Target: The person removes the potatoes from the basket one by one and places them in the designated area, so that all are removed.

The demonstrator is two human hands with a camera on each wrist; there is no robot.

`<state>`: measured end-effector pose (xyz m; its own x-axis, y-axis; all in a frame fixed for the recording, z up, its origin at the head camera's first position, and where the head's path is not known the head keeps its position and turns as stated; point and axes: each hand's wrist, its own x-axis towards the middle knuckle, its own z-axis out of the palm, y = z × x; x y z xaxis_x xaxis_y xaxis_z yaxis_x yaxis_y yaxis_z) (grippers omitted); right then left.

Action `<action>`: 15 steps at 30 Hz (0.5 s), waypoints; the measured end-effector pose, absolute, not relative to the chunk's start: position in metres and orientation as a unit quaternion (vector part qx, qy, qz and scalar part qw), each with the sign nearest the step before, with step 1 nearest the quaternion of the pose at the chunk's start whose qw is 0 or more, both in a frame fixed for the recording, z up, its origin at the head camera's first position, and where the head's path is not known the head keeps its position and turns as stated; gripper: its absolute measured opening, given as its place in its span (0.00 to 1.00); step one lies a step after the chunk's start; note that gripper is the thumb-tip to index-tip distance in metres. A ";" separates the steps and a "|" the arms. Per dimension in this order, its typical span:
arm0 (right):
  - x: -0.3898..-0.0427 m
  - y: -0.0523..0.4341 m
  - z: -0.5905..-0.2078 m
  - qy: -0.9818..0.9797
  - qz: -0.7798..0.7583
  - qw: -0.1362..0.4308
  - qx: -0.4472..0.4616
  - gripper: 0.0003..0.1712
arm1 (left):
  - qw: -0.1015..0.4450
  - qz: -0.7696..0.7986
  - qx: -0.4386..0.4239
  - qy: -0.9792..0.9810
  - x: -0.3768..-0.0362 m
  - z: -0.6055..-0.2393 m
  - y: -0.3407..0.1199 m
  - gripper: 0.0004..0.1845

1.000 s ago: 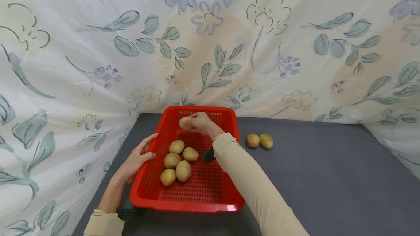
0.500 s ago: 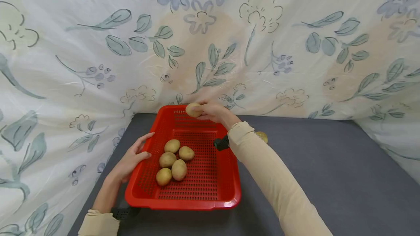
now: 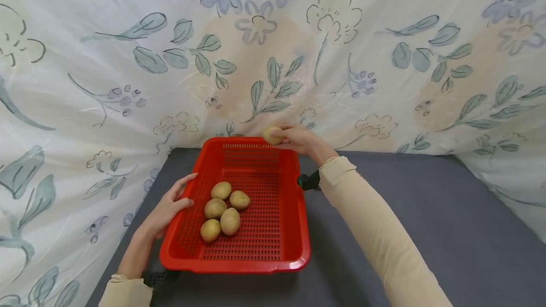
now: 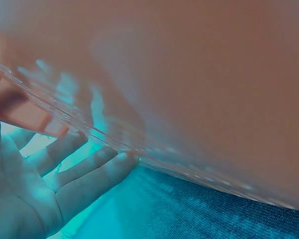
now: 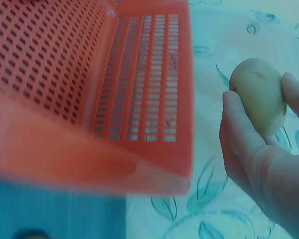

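Five potatoes (image 3: 222,212) sit clustered on the floor of the red basket (image 3: 256,250), left of frame centre in the head view, toward the basket's left wall. They touch one another.

A sixth potato (image 3: 272,135) is in the right hand (image 3: 298,140), just above centre of the head frame, over the basket's far rim near its right corner. Right fingers (image 5: 239,127) are curled round it with the thumb on the other side: a firm pinch, potato clear of the basket. In the right wrist view the same potato (image 5: 259,94) sits at the right edge of the frame, with the basket's perforated wall (image 5: 149,79) filling the left and centre; a gap shows between the two.

The left hand (image 3: 170,205) is at the left-middle of the head frame, against the basket's left wall. Its fingers (image 4: 84,172) are straight and spread, resting flat on the outside of the wall; nothing is gripped. The left wrist view is blurred, showing only the fingers under the red rim (image 4: 189,99).

The basket stands on a grey desk (image 3: 426,212) that fills the lower right of the head frame. A floral sheet (image 3: 273,51) covers the whole upper half and drapes down the left side. Both forearms wear cream sleeves (image 3: 375,231).
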<state>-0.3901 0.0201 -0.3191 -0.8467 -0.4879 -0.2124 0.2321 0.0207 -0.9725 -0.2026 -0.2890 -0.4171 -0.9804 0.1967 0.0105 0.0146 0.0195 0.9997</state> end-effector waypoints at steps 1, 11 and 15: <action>-0.390 0.024 -0.318 0.665 -0.694 0.260 -0.093 0.30 | 0.065 0.696 0.074 0.711 -0.203 -0.417 -0.289 0.35; -0.393 0.068 -0.319 0.656 -0.705 0.260 -0.078 0.33 | 0.063 0.696 0.086 0.711 -0.202 -0.417 -0.290 0.35; -0.392 0.085 -0.321 0.669 -0.696 0.252 -0.071 0.32 | 0.062 0.695 0.085 0.711 -0.202 -0.418 -0.290 0.35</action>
